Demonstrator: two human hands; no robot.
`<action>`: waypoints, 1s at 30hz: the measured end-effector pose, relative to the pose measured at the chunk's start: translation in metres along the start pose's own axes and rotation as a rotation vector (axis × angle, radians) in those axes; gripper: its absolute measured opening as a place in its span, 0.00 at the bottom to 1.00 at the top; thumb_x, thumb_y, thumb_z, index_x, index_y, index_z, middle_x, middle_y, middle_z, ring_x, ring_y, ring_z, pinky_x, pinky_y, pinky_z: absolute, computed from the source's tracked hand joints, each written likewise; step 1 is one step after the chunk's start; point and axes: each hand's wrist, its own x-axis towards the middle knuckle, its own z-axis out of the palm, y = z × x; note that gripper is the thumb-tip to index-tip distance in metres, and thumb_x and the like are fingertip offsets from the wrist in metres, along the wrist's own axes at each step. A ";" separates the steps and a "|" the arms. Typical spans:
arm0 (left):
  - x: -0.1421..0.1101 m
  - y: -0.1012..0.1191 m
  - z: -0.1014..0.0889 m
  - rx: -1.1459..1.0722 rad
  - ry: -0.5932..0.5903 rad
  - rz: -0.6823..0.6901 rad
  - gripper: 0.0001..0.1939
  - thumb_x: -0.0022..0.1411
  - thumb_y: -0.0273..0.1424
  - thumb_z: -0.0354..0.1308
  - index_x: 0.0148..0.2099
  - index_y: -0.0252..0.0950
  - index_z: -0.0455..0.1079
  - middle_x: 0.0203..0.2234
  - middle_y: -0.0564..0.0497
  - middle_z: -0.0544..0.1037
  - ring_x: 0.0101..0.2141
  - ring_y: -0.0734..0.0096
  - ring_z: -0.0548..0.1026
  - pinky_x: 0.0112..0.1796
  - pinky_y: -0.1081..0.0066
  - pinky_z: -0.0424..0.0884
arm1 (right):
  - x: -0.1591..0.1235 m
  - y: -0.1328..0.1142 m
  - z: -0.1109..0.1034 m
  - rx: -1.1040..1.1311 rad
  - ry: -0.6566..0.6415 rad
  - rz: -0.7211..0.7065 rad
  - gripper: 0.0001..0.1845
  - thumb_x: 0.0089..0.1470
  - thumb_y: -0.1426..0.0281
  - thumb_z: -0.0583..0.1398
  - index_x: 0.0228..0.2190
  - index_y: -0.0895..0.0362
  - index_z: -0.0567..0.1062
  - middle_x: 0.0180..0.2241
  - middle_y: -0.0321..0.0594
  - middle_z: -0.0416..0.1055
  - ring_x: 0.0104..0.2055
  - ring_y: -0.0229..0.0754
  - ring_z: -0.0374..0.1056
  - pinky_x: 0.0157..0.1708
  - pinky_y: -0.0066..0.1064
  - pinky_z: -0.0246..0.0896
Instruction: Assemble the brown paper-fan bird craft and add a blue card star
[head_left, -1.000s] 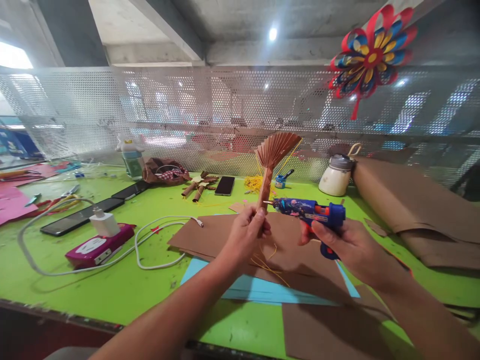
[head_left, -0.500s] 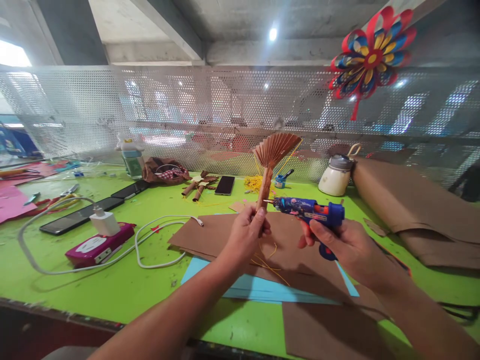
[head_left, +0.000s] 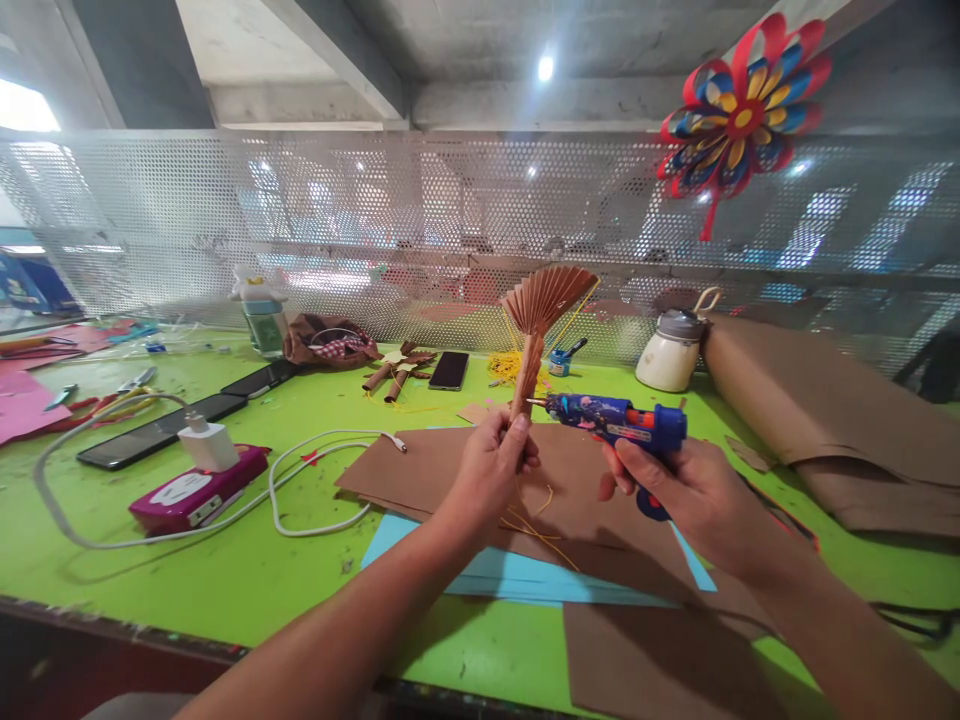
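Observation:
My left hand [head_left: 502,450] is closed round the lower end of a brown pleated paper fan [head_left: 547,300], which stands upright with its folds spread at the top. Yellow string runs from the fan's edges. My right hand [head_left: 675,480] grips a blue hot glue gun [head_left: 615,420], its nozzle pointing left at the fan's stem just above my left fingers. Whether the tip touches the paper I cannot tell. Below both hands lie brown paper sheets [head_left: 600,490] over light blue sheets [head_left: 525,580], with a loose yellow string [head_left: 536,525] on top.
A purple power strip [head_left: 195,490] with a white charger and cable lies left, near dark phones [head_left: 165,430]. Farther back are rolled brown paper pieces [head_left: 397,370], another phone [head_left: 450,370], yellow string [head_left: 510,365] and a white bottle [head_left: 667,350]. A large brown paper roll [head_left: 825,420] lies right.
The fan's top has tilted slightly to the left. Both hands keep nearly the same place, with the glue gun still against or close to the stem.

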 end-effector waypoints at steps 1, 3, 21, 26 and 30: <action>0.000 0.000 0.000 -0.001 0.002 0.001 0.11 0.60 0.37 0.51 0.31 0.36 0.58 0.21 0.56 0.67 0.22 0.79 0.64 0.25 0.76 0.59 | 0.000 0.000 0.000 0.002 -0.002 0.001 0.18 0.58 0.56 0.53 0.28 0.57 0.71 0.23 0.38 0.70 0.26 0.37 0.63 0.26 0.28 0.57; -0.001 0.001 0.000 -0.002 0.003 0.000 0.10 0.61 0.36 0.51 0.31 0.35 0.58 0.21 0.56 0.67 0.22 0.79 0.64 0.25 0.77 0.59 | 0.000 0.000 0.001 0.008 -0.004 -0.001 0.18 0.58 0.57 0.52 0.28 0.57 0.71 0.24 0.38 0.70 0.26 0.38 0.64 0.26 0.28 0.57; 0.012 -0.012 -0.010 -0.154 0.050 -0.076 0.13 0.59 0.38 0.53 0.36 0.31 0.62 0.22 0.54 0.68 0.23 0.80 0.67 0.28 0.77 0.63 | 0.020 0.041 0.004 -0.307 0.176 -0.034 0.16 0.52 0.56 0.58 0.29 0.58 0.72 0.26 0.39 0.68 0.29 0.42 0.65 0.30 0.32 0.59; 0.012 -0.013 -0.009 -0.159 0.019 -0.084 0.13 0.58 0.38 0.54 0.35 0.32 0.63 0.22 0.54 0.68 0.22 0.81 0.67 0.27 0.79 0.62 | 0.034 0.078 0.013 -0.540 -0.005 -0.047 0.12 0.47 0.68 0.60 0.36 0.57 0.76 0.31 0.41 0.68 0.34 0.44 0.64 0.35 0.32 0.58; 0.010 -0.014 -0.008 -0.135 -0.006 -0.096 0.13 0.57 0.39 0.55 0.34 0.32 0.63 0.22 0.55 0.69 0.22 0.81 0.68 0.26 0.79 0.61 | 0.037 0.095 0.017 -0.501 -0.103 -0.008 0.11 0.42 0.69 0.63 0.32 0.56 0.78 0.32 0.42 0.71 0.37 0.47 0.65 0.40 0.36 0.58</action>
